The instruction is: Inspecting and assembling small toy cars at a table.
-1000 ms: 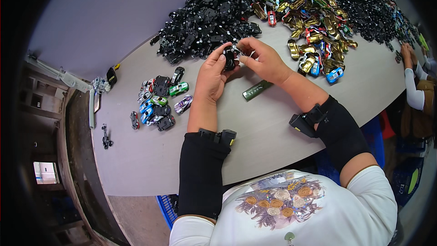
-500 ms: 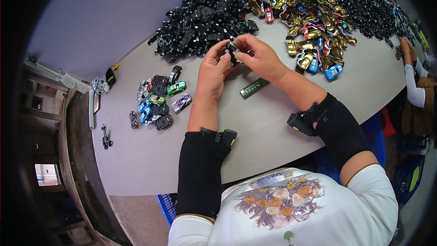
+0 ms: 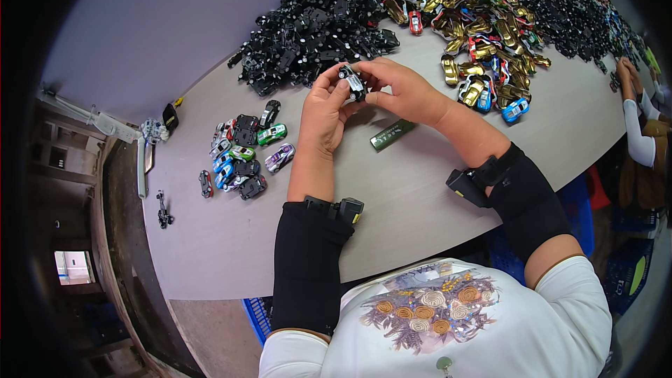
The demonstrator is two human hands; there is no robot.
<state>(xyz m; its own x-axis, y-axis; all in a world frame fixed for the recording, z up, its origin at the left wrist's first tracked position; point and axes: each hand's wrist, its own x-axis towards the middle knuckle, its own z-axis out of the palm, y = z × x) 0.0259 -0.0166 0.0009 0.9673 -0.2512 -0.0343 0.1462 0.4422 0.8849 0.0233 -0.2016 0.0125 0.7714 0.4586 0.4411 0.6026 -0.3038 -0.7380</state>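
Observation:
A small toy car point(image 3: 354, 84), white or silver with black, is between my two hands above the table. My left hand point(image 3: 324, 112) is closed round its left side, thumb on the near end. Fingers of my right hand point(image 3: 400, 92) are bent against its right side, with the fingertips partly hidden. Just beyond the hands lies a heap of black toy car chassis point(image 3: 315, 31). Below my right wrist a dark green rectangular block point(image 3: 392, 135) rests on the table.
Finished-looking toy cars point(image 3: 271, 134) and black chassis are grouped at the left. A loose black part point(image 3: 164, 211) lies near the table's left edge. Colourful and gold car bodies point(image 3: 483, 49) are piled at the far right. Another person's hands point(image 3: 628, 73) are at the right edge.
The toy car has been turned in my fingers, so its pale side now shows. My right hand has shifted slightly down and right.

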